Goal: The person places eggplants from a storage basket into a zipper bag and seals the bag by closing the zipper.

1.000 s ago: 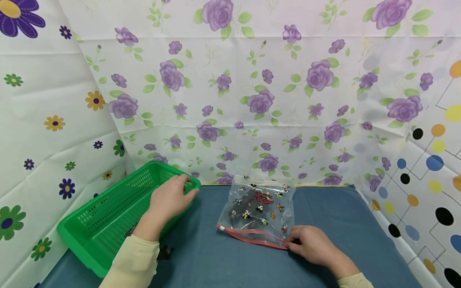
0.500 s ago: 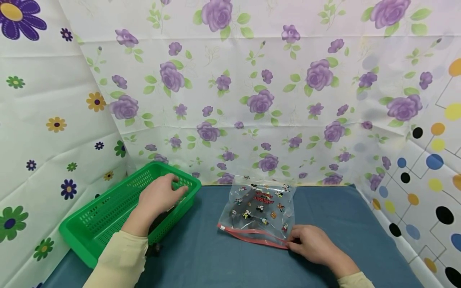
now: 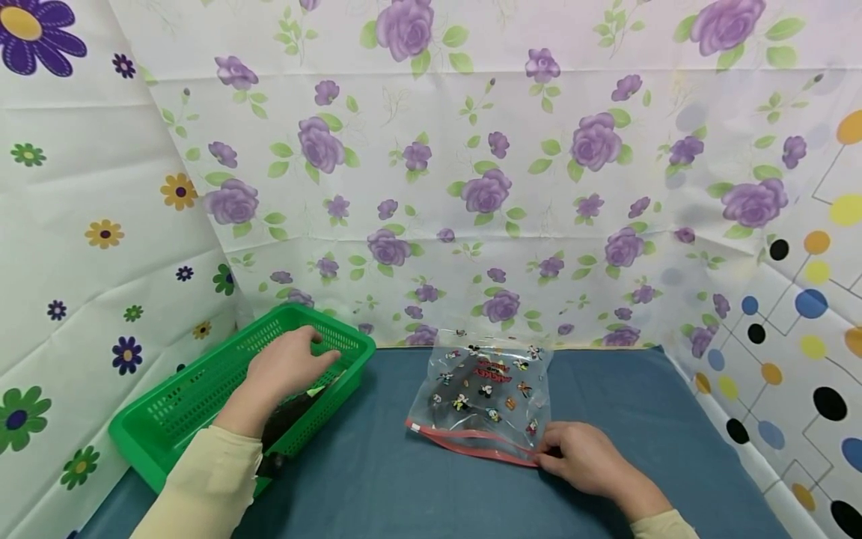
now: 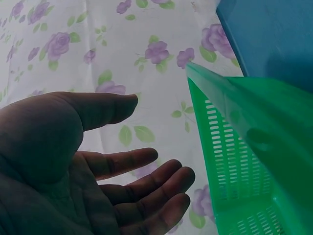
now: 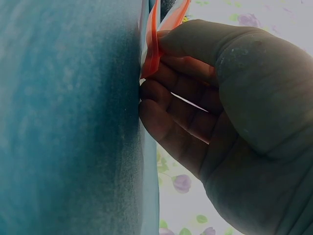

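Note:
My left hand (image 3: pixel 286 367) hovers over the green plastic basket (image 3: pixel 175 374) at the left, its thumb and fingers spread and loosely bent around nothing. In the left wrist view the fingers (image 4: pixel 146 191) show bare, with the basket's wall beside them. Below that hand, partly hidden by the arm, a dark thing (image 3: pixel 289 415) lies in the basket; its kind is unclear. A clear zip bag (image 3: pixel 485 393) with cartoon figures and a red zip edge lies on the table. My right hand (image 3: pixel 582 457) pinches the right end of that edge, between thumb and fingertips in the right wrist view.
A blue cloth (image 3: pixel 397 494) covers the table. White sheets with purple flowers (image 3: pixel 488 191) hang behind, and patterned sheets stand at the left and right. The basket's right rim lies between the left hand and the bag.
My left hand has moved left and slightly back from the basket's right rim to over its inside, uncovering more of the dark thing. The right hand and the bag stay put.

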{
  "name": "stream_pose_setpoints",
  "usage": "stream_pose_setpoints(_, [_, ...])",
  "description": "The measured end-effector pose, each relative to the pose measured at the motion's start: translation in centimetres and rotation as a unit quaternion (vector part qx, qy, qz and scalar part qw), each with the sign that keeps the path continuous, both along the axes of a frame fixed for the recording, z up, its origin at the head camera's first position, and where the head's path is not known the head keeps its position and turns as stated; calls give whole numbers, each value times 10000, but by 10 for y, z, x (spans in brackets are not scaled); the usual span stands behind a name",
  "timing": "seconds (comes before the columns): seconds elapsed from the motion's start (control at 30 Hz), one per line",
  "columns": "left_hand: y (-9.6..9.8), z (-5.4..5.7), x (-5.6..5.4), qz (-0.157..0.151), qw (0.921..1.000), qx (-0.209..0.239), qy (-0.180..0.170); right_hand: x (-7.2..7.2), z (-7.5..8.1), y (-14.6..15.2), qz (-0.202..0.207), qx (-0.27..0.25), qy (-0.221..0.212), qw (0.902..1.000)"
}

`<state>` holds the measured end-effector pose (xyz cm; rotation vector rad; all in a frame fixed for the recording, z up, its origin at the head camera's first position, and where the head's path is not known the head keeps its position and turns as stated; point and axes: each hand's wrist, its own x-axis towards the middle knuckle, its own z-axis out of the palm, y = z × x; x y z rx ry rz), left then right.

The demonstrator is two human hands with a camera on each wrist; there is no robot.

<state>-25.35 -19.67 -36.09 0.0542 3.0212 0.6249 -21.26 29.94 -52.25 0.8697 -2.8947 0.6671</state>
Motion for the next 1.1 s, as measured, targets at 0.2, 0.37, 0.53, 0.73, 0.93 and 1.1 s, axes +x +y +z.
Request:
stream_pose_setpoints(0.2, [-9,0,-6,-121,9998,-181,-50,0,2,0,19,-9,-5,10000])
stream_pose_setpoints(0.37, [-18,-2,-13,-207,9993,-258,-157,0,2,0,14,-10,37,10000])
stream_pose_setpoints(0.53, [-27,-3,-19,-298,9985,-331,-302,0,3,1,42,-43,80,9999])
stream_pose_setpoints(0.73, [-37,-4,-26,-409,9974,-441,-404,-1,4,2,80,-82,14,9999])
stream_pose_setpoints(0.93, [-44,-3,-32,-621,9956,-472,-522,-2,8,2,37,-89,0,10000])
stream_pose_setpoints(1.1, [-53,-3,-34,-798,9938,-441,-633,-3,9,2,64,-108,-30,9999])
